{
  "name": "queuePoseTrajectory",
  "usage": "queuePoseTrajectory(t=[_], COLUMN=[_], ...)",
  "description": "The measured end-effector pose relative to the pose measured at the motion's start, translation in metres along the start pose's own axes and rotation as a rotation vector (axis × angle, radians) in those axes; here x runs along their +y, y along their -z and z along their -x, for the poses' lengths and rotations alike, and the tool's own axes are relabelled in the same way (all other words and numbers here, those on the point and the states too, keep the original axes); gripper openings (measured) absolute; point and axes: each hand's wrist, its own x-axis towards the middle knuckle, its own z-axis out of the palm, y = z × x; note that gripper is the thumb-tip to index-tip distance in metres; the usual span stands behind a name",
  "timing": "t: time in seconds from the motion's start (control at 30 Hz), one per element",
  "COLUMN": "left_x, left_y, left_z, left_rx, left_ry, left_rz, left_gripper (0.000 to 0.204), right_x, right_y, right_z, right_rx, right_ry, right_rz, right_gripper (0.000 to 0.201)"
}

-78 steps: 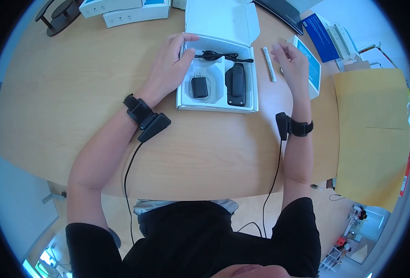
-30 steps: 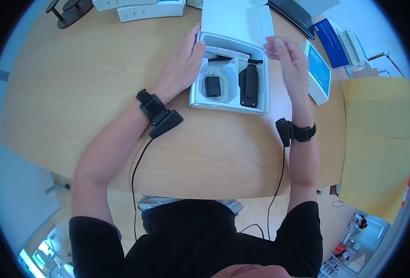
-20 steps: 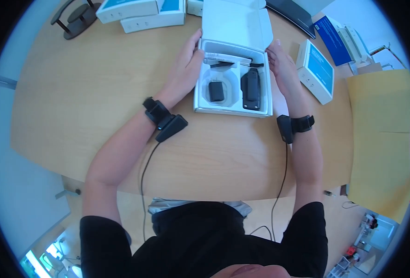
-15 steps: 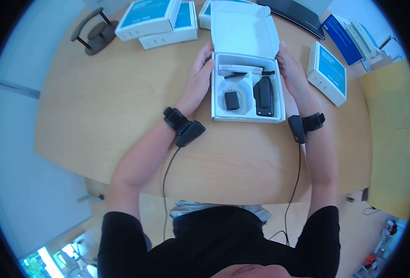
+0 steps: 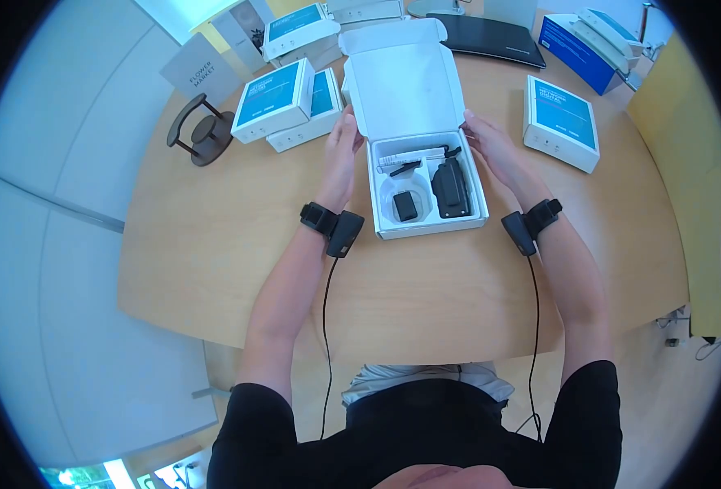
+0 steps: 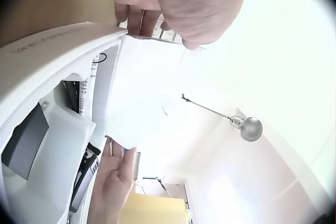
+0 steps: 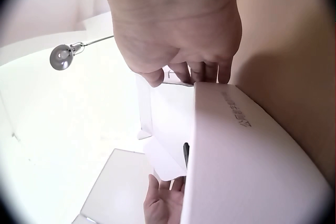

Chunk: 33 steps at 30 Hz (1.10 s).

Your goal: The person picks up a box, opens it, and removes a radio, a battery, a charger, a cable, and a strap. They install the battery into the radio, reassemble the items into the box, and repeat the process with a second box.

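Gripping one open white cardboard box (image 5: 430,231), fingers (image 5: 349,117) of left hand (image 5: 340,163) and right hand (image 5: 499,153), one pale wooden table (image 5: 426,301), bright room (image 6: 283,50)!

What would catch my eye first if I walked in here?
Probably the open white box at the centre, lid raised, with a small black block and a larger black device inside. Next, the left hand and right hand, either side of it. Then the blue-topped box to the right.

left hand (image 5: 341,160) and right hand (image 5: 497,151) reach forward, apart, turned inward.
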Motion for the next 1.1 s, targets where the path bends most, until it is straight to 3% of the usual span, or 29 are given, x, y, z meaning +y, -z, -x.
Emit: queuePoseTrajectory(t=[0.13, 0.5, 0.7, 1.0, 1.1], left_x=[0.003, -0.003, -0.007, 0.0, -0.008], left_y=[0.0, 0.013, 0.007, -0.006, -0.003], left_z=[0.007, 0.038, 0.045, 0.047, 0.048], left_rx=[-0.019, -0.09, 0.014, 0.034, 0.117], left_ry=[-0.018, 0.032, 0.116, 0.082, 0.103], left_rz=[0.019, 0.155, 0.127, -0.032, 0.016], left_gripper=[0.058, 0.047, 0.041, 0.04, 0.041], right_x=[-0.01, -0.016, -0.001, -0.005, -0.002], right_y=[-0.016, -0.016, -0.011, -0.016, -0.014], right_z=[0.022, 0.052, 0.045, 0.049, 0.048], right_rx=[-0.024, -0.109, -0.101, -0.09, -0.071], right_ry=[0.061, 0.068, 0.079, 0.108, 0.098], right_rz=[-0.036, -0.068, -0.102, -0.112, -0.11], right_gripper=[0.058, 0.064, 0.063, 0.061, 0.06])
